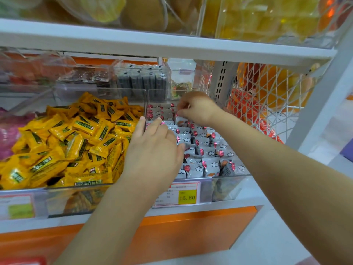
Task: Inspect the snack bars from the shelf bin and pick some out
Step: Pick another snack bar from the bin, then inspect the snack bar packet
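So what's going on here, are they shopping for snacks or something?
Yes. A person is reaching both hands into a clear shelf bin of grey-wrapped snack bars. The right hand is far back in the bin, fingers pinched at a bar there. The left hand rests spread over the bin's near left side. Beside it sits a bin of yellow-wrapped snacks. A price tag reads 15.80.

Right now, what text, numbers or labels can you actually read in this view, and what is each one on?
"15.80": yellow patch of the price tag on the front of the grey snack bars' bin.
Rest of that tag: too small to read.
Yellow snack wrappers: green labels with characters, too blurred to read.
Grey snack bars: cloud pictures only, no readable words.
Left price tag: blurred.
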The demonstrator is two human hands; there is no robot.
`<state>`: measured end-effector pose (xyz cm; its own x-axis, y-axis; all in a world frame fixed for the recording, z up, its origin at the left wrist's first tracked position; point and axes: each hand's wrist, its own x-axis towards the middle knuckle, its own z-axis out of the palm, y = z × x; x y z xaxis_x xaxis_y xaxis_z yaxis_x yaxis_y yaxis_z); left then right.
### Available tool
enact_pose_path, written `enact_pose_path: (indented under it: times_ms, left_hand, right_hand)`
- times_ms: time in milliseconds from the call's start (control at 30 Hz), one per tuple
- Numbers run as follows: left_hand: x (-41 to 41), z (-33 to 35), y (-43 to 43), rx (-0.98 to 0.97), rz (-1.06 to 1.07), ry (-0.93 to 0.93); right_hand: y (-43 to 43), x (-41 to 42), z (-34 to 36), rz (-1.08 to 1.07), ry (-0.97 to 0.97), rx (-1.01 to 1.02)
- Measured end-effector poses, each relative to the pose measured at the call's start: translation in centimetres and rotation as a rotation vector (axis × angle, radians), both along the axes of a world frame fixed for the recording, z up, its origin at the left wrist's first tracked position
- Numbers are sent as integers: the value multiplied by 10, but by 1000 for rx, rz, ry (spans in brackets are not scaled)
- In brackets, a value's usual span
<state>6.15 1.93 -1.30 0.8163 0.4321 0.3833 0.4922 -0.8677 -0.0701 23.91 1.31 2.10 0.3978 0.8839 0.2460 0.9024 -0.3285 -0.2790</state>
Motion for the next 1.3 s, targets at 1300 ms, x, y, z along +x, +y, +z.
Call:
enact_pose_path:
  times_ms: [1300]
  left_hand:
    - [17, 7, -10, -1838, -153, -1160]
  right_hand:
    - [-137, -36, -18, 74, 1423, 862]
